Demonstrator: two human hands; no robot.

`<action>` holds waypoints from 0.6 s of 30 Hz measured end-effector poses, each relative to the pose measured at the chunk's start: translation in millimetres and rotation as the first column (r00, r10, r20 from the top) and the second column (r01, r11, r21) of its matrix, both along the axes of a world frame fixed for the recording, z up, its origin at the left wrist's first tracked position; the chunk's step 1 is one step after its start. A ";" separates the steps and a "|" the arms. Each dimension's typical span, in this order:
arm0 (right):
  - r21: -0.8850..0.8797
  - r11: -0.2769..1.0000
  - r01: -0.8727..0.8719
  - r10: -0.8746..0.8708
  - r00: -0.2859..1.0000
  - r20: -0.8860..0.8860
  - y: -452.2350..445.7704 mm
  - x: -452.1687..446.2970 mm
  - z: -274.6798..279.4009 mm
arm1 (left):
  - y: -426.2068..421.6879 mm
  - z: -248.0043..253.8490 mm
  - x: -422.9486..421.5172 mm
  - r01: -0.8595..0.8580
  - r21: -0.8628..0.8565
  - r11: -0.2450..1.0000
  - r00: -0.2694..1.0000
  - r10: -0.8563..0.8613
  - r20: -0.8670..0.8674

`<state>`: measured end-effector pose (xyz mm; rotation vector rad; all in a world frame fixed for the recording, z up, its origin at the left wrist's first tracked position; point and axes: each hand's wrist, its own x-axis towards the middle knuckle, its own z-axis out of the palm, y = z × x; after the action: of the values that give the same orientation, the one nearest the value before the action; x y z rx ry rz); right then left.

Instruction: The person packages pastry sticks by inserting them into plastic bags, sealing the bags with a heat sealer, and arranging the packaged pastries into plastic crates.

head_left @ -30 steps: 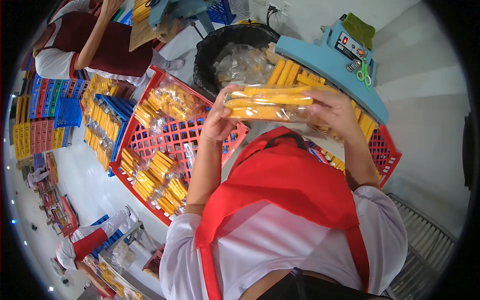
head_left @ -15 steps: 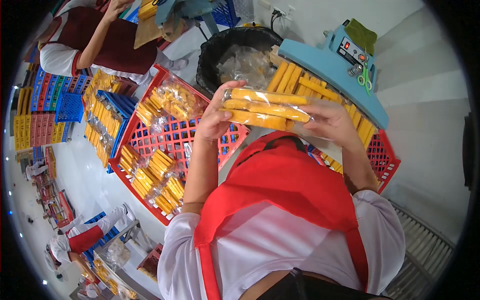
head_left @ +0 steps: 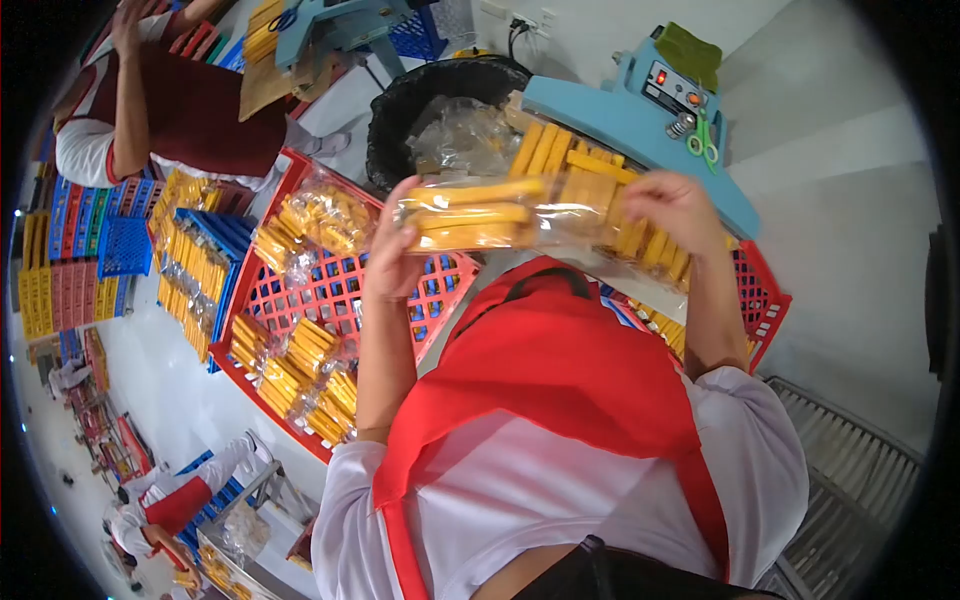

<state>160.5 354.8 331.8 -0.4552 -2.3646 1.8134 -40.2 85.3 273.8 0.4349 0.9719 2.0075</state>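
A clear plastic bag (head_left: 470,215) with several yellow breadstick-like pieces in its left part is held level in front of my chest. My left hand (head_left: 392,250) grips the filled end, thumb in front. The bag's unfilled end (head_left: 572,215) stretches toward my right hand (head_left: 678,212), whose curled fingers close at its edge; motion blur softens the exact contact. Behind and below that hand lie loose yellow sticks (head_left: 545,150) in rows beside a blue bag sealer (head_left: 640,140).
A red crate (head_left: 335,285) at left holds several filled bags (head_left: 285,375). A bin with a black liner (head_left: 395,125) stands ahead. Green scissors (head_left: 702,142) rest on the sealer. Stacked blue trays (head_left: 205,265) and a co-worker in a dark red apron (head_left: 210,110) are at upper left.
The sticks now sit further left inside the bag. My right hand has drawn back from them to the bag's right end, and the left hand has shifted slightly left.
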 end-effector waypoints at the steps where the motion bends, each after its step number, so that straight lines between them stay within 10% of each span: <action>1: -0.195 0.966 0.171 -0.176 0.984 -0.008 17.0 8.4 -12.2 | -8.5 1.7 -3.8 -0.006 0.032 0.999 0.992 0.002 0.126; 2: -0.192 0.964 0.181 -0.186 0.982 -0.007 28.5 15.5 -24.4 | -14.8 -3.6 -9.1 -0.046 0.063 0.997 0.990 0.037 0.134; 4: 0.612 0.775 0.156 -0.294 0.947 0.132 43.0 24.8 -50.0 | -20.6 -8.9 -16.8 -0.088 0.094 0.992 0.987 0.074 0.144; 7: 0.826 0.549 0.130 -0.227 0.974 -0.002 39.7 30.7 -80.0 | -23.9 -5.4 -20.7 -0.112 0.097 0.989 0.983 0.095 0.159; 11: 0.754 0.630 0.183 -0.295 0.955 0.015 50.5 32.2 -100.7 | -18.1 -6.8 -22.9 -0.120 0.128 0.984 0.983 0.101 0.151; 13: 0.450 0.848 0.279 -0.368 0.922 0.121 49.3 33.1 -89.3 | -21.3 -10.0 -26.5 -0.129 0.118 0.985 0.983 0.111 0.143; 18: 0.118 0.939 0.324 -0.319 0.946 -0.054 55.5 40.4 -78.6 | -27.8 -11.0 -32.8 -0.116 0.100 0.988 0.989 0.106 0.099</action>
<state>200.8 410.3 253.2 -0.7393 -2.2078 1.5062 -73.0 57.5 262.8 0.3473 0.8515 2.1677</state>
